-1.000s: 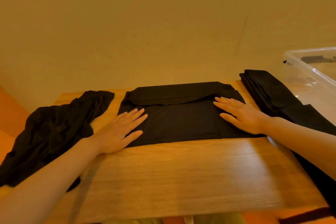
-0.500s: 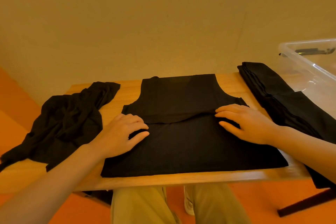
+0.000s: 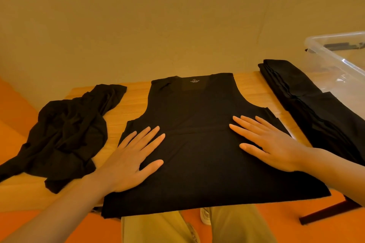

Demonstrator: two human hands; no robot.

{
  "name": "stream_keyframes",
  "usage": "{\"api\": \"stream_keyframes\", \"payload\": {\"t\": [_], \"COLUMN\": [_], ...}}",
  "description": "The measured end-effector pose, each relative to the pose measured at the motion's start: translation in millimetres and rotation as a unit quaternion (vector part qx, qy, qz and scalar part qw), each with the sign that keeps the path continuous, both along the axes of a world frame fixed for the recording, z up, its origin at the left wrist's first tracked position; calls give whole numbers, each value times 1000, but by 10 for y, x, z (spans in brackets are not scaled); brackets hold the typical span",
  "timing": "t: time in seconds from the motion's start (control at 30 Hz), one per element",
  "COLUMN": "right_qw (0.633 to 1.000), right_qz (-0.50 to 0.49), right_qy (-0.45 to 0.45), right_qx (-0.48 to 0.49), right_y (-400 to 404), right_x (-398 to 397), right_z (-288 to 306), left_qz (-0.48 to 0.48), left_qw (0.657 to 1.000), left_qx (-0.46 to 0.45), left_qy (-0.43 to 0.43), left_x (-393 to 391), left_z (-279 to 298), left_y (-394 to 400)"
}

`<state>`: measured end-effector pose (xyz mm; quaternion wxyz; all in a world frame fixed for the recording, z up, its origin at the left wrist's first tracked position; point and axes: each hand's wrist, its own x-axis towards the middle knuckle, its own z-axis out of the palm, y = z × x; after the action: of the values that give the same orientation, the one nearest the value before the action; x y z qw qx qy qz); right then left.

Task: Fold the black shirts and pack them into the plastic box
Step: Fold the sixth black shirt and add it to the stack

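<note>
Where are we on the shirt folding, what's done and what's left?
Done: a folded black stack lies beside the plastic box, not yet inside. In hand: the left hand and right hand press flat on a spread-out shirt, unfolded. Left: fold it, fold the crumpled shirt, pack everything.

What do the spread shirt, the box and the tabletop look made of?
Spread shirt: thin matte knit, probably cotton blend; lies limp and flat. Plastic box: clear glossy plastic; see-through walls with highlights. Table: wood or wood-look laminate; visible grain, satin sheen.
</note>
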<state>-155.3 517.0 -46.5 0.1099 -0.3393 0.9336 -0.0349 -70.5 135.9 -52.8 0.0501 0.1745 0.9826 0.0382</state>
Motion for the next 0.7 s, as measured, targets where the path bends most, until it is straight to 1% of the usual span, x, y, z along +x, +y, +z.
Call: {"api": "stream_keyframes", "payload": {"t": [0.1,0.17,0.33,0.53,0.63,0.7], "right_qw": [1000,1000,999,998,999,999], "right_qz": [-2,-12,-39,-56,-49,-43], "right_qy": [-10,-9,3,12,5,-7], "right_qx": [2,0,-16,-14,-8,-15], "right_y": [19,-12,-196,-188,-163,-165], "right_x": [30,-5,-70,111,165,166], "right_z": [18,39,56,-15,7,28], "left_qz": [8,23,67,62,57,59], "left_qw": [1000,999,998,998,998,996], "left_qx": [20,28,4,4,25,65], "left_qy": [-11,-2,12,14,8,-2], "left_x": [25,-34,-253,-116,-31,-32], "left_z": [31,55,55,-49,-74,-62], "left_y": [-10,-34,-37,-63,-79,-101]}}
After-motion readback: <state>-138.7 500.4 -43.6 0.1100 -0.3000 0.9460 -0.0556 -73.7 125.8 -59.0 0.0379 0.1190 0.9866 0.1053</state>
